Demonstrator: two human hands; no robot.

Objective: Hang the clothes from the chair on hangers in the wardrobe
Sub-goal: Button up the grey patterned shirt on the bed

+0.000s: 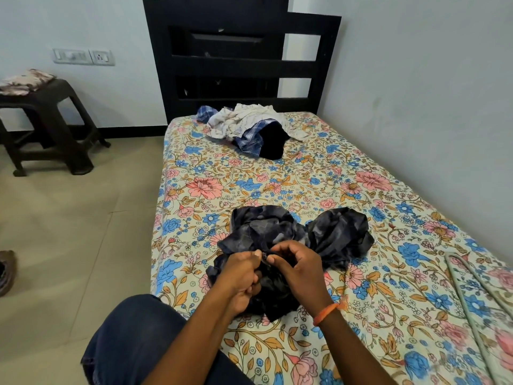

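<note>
A crumpled dark blue patterned shirt [327, 232] lies on the flowered bed sheet [277, 184] near its front edge. My left hand [240, 276] grips a bunch of its fabric. My right hand [298, 269] pinches the same cloth between thumb and fingers, right beside the left hand's fingertips. A pale metal hanger [469, 298] lies on the sheet at the right. A pile of other clothes [249, 129], white, blue checked and black, sits at the head of the bed. No wardrobe is in view.
A black wooden headboard [238, 59] stands against the back wall. A dark plastic stool [47, 126] with folded flowered cloth on it stands on the tiled floor at the left. My knee in blue jeans [130, 337] rests against the bed's near edge.
</note>
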